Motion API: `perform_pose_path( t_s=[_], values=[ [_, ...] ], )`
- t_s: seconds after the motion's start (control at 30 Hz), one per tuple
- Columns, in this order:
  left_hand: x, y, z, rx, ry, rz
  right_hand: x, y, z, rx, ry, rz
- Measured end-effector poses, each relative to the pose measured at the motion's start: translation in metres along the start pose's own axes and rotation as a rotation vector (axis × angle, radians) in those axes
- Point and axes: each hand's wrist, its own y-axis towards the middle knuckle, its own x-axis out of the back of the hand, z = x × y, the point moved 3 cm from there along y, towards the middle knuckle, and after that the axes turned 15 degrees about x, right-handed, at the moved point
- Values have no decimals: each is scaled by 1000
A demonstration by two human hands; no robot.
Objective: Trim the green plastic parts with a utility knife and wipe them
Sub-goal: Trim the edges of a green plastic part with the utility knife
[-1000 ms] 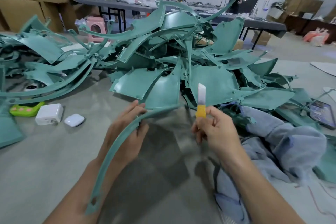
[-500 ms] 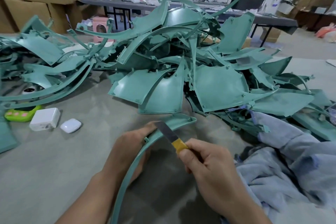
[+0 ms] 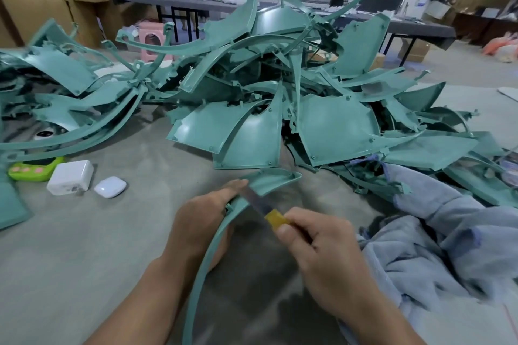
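View from above a grey work surface. The person's left hand grips a long, curved green plastic strip, fingers wrapped beneath it and the thumb stretched along its top edge. The strip arcs from the lower middle of the picture up to a wider tip that lies just in front of a big heap of green plastic parts.

The right hand is closed around a utility knife with a yellow body. A second ago the knife stood upright with its blade in the air, well clear of the strip. Now the blade slants up and left, laid against the strip's edge just below the wide tip, close to the left thumb. Whether it is actually cutting in is hard to tell, since the metal is blurred.

A crumpled blue cloth lies to the right. To the left sit a white charger block, a white earbud case and a lime-green gadget.
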Motion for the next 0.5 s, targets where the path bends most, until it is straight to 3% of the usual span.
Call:
perform_pose_path(
  t_s=[0.07,0.17,0.23,0.37,0.43,0.5],
  values=[
    [2,-1,-1,19,-6,8,0,1,-9,-48,-88,-1],
    [5,-3,-5,37,16,-10,23,7,-31,-293,-309,-208],
    [5,-4,-6,36,27,-30,29,6,-30,-271,-223,-311],
    [6,-4,-9,9,73,-47,3,2,-5,-12,20,-22],
    [6,-4,-10,-2,80,-58,4,5,-18,-88,-124,-46],
    [6,-4,-12,-2,74,-60,21,9,-35,-298,-316,-179]
  ],
)
